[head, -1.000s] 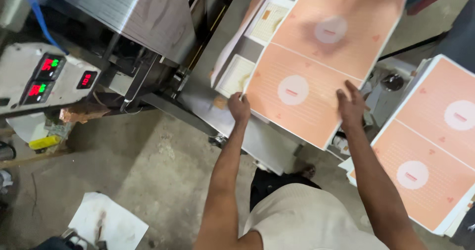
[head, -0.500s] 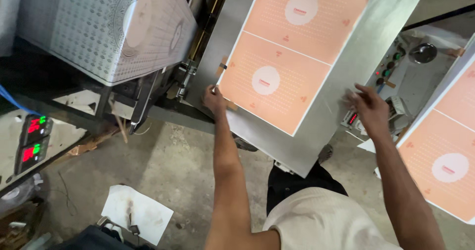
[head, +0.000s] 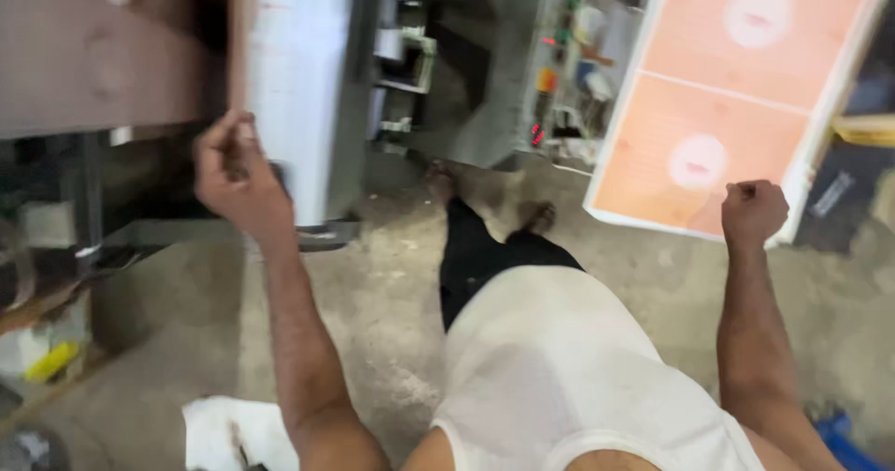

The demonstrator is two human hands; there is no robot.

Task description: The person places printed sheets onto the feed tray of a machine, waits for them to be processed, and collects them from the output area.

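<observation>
Standing over a stack of large orange-printed sheets [head: 736, 98], each showing two panels with a pale round mark, you have your right hand [head: 753, 212] curled into a loose fist at the stack's near edge, just beside the white border and gripping nothing that can be seen. The stack sits to your right, well above the floor, tilted across the upper right of the view. The sheets look like thin card or heavy paper: light one at a time, likely floppy across so wide a span, and prone to creasing at the corners, so a two-handed hold on opposite edges would probably suit them best. Your left hand [head: 235, 174] is raised and half closed beside the pale metal machine panel [head: 296, 89]; blur hides whether the fingers pinch anything. Between the panel and the stack a control box with small coloured lights [head: 565, 61] is open to view, its contents too smeared to tell. Below, a white crumpled rag [head: 228, 426] lies on the concrete floor [head: 373, 312], and a yellow object [head: 51, 363] rests on a low shelf at left.
</observation>
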